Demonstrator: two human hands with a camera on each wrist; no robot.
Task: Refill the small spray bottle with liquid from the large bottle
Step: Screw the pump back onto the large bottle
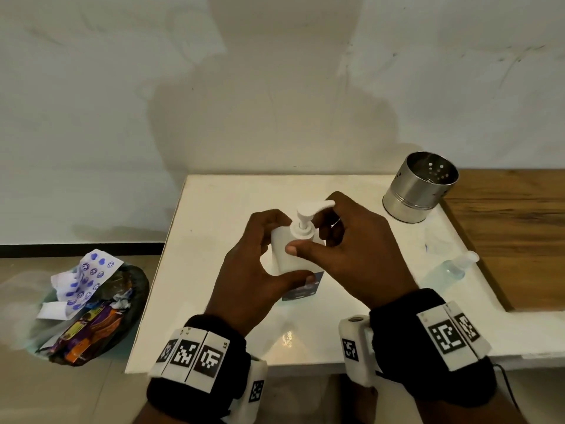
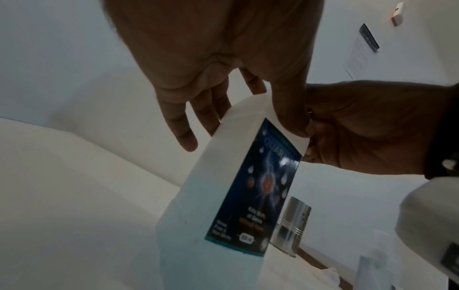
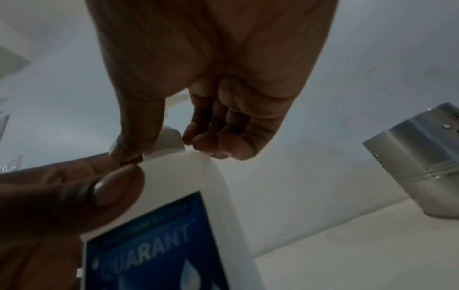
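Note:
The large white bottle (image 1: 287, 255), with a blue label and a white pump head (image 1: 308, 209), stands upright mid-table. My left hand (image 1: 266, 249) grips its body, thumb across the front and fingers behind. My right hand (image 1: 312, 237) pinches the pump collar (image 3: 168, 141) between thumb and curled fingers. The left wrist view shows the bottle (image 2: 223, 196) with my left thumb on its shoulder. The small clear spray bottle (image 1: 452, 267), holding some bluish liquid, lies on its side at the table's right, apart from both hands.
A perforated steel cup (image 1: 419, 191) stands at the back right of the white table (image 1: 214, 209). A wooden surface (image 1: 513, 224) adjoins on the right. A bin full of wrappers (image 1: 91, 307) sits on the floor to the left.

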